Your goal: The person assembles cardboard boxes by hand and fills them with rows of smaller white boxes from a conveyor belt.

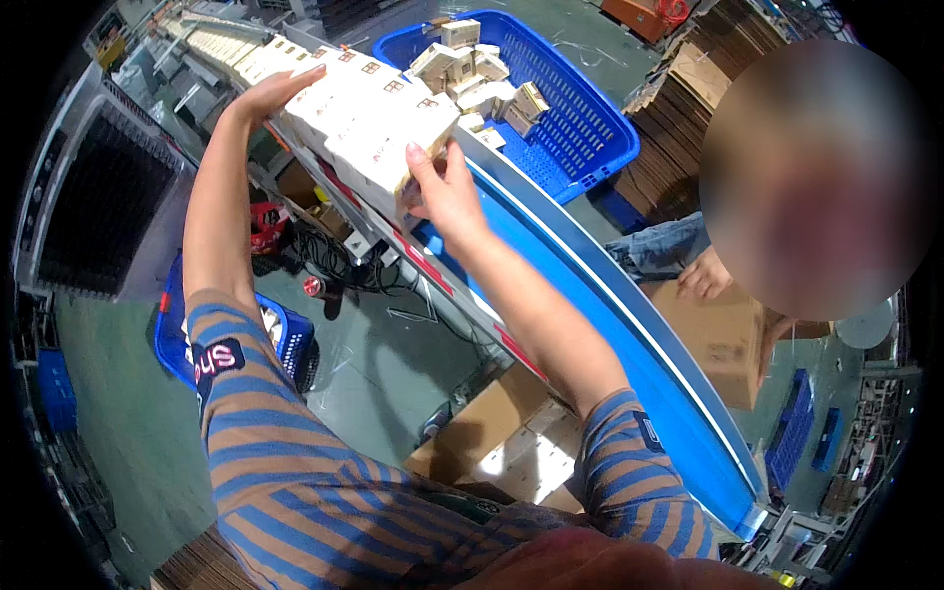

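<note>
A block of small white cartons (369, 113) stands close-packed on the conveyor, with small brown window-like marks on top. My left hand (275, 95) lies along the block's left side, its fingers stretched out over the upper edge. At the near end my right hand (447, 192) grips the cartons, thumb against the end face and fingers bent round the right corner. The undersides of the cartons are hidden. Behind them, more white cartons (221, 44) run in a line up the conveyor. Below my right hand, the blue belt (590, 334) shows bare.
A blue basket (590, 128) holding loose cartons stands beyond the conveyor. Another blue basket (295, 344) sits on the floor at left. Below the conveyor is an open cardboard box (482, 423) with cartons inside. Across the belt, another person's hands hold a cardboard box (703, 334).
</note>
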The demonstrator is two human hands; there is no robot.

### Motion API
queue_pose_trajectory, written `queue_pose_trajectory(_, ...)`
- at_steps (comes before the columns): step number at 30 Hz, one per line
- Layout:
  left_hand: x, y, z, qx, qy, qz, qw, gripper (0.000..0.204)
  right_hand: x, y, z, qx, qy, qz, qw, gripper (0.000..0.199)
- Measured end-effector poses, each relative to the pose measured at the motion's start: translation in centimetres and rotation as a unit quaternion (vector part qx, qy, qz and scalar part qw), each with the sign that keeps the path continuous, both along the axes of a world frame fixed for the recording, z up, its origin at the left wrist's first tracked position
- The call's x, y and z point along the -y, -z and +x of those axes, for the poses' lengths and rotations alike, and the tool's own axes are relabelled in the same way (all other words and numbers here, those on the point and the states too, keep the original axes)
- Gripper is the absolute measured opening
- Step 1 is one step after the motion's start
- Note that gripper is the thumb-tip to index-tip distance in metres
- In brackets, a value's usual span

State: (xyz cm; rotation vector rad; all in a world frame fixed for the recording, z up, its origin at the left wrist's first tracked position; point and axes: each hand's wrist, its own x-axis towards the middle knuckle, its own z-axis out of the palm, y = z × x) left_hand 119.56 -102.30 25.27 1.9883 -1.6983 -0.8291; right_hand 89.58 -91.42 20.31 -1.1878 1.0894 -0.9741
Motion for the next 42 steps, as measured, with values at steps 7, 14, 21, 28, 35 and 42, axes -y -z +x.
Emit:
queue_pose_trajectory(7,-2.5,0.9,-3.1,-0.339,-0.087,0.068,0.934,0.09,-1.9,1.8,-2.4,-0.061,0.101,0.005,0.993,0.092)
queue_pose_trajectory(14,-3.2,11.5,-11.7,-0.374,0.134,0.131,0.908,0.071,-9.8,0.5,-15.2,0.021,0.077,0.068,0.995,0.079)
queue_pose_trajectory(21,-14.8,8.9,-32.4,-0.481,0.236,0.144,0.832,0.075,-19.7,3.2,-29.5,0.155,0.235,0.091,0.955,0.085)
queue_pose_trajectory(28,-25.5,3.6,-38.6,-0.496,0.291,0.165,0.801,0.078,-32.5,-1.3,-37.4,0.151,0.219,-0.043,0.963,0.086)
queue_pose_trajectory(35,-40.7,9.6,-34.8,-0.315,0.31,0.326,0.835,0.075,-48.8,1.7,-35.2,-0.085,0.266,0.151,0.948,0.066)
queue_pose_trajectory(42,-40.3,12.3,-38.8,0.147,0.445,0.047,0.882,0.028,-46.4,6.8,-34.1,-0.475,0.145,0.079,0.864,0.035)
